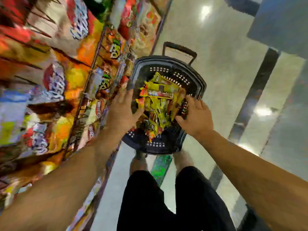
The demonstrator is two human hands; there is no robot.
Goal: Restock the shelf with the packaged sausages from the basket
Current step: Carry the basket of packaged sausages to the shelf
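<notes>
Basket: dark plastic, on the floor beside the shelf, held yellow sausage packets. Left hand: fingers spread, thumb touching the heap's left edge. Right hand: fingers loosely curved over the right edge; grasp unclear.

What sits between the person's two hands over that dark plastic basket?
In the head view, a heap of yellow and red sausage packets fills the dark perforated plastic basket between the left hand and right hand.
</notes>
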